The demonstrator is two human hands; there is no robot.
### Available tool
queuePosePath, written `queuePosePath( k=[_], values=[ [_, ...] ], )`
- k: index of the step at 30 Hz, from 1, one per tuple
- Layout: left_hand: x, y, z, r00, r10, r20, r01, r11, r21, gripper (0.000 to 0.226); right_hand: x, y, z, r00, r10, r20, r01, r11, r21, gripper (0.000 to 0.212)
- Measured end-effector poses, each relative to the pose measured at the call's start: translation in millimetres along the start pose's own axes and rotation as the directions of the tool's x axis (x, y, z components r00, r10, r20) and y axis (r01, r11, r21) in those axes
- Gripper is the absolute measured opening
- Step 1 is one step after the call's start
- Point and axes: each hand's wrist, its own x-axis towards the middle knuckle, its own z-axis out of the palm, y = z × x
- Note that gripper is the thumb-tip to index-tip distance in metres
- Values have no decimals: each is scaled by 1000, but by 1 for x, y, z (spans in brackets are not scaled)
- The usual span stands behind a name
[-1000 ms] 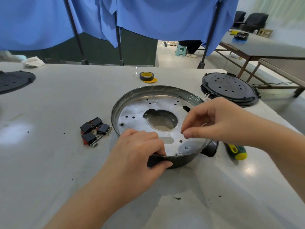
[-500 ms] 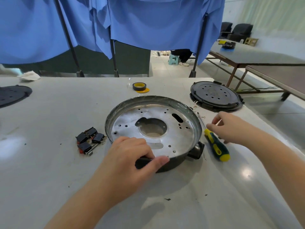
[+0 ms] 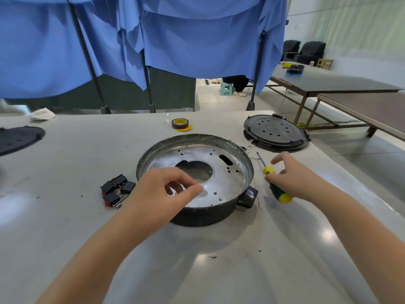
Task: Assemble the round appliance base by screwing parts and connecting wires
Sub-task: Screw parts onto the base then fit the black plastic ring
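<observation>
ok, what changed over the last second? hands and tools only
The right hand left the round base, swung out to the right and took hold of the screwdriver on the table. The left hand let go of the base's near rim and now hovers over the metal plate, thumb and forefinger pinched. The base, the black switches, the tape roll and the black lid stayed where they were.

Round base (image 3: 228,172), open side up on the grey table: dark outer wall, shiny metal plate inside with a big centre hole, an oblong slot and many small screw holes. Black knob-like socket sticks out at its near right. Screwdriver (image 3: 276,185) lies just right of the base, thin shaft pointing away, green-and-yellow handle toward the viewer. Black switches (image 3: 116,189) with metal pins and red bits lie clustered just left of the base.
</observation>
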Motion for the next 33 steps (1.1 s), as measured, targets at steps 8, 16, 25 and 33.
queuePosePath(
  k=[8,16,25,33],
  values=[
    [20,7,-2,941,-104,322,55,986,156,3,-27,-33,-48,954,-196,228,-17,723,691,29],
    [45,17,-2,829,-138,542,-20,961,275,9,-57,-65,-64,715,-691,107,258,402,878,31],
    [57,15,1,760,-109,641,-92,958,272,10,-56,-104,-60,715,-696,-75,586,536,608,42],
    [60,9,1,734,-75,675,-64,982,178,16,-49,-117,-49,648,-755,106,606,595,528,48]
  ],
)
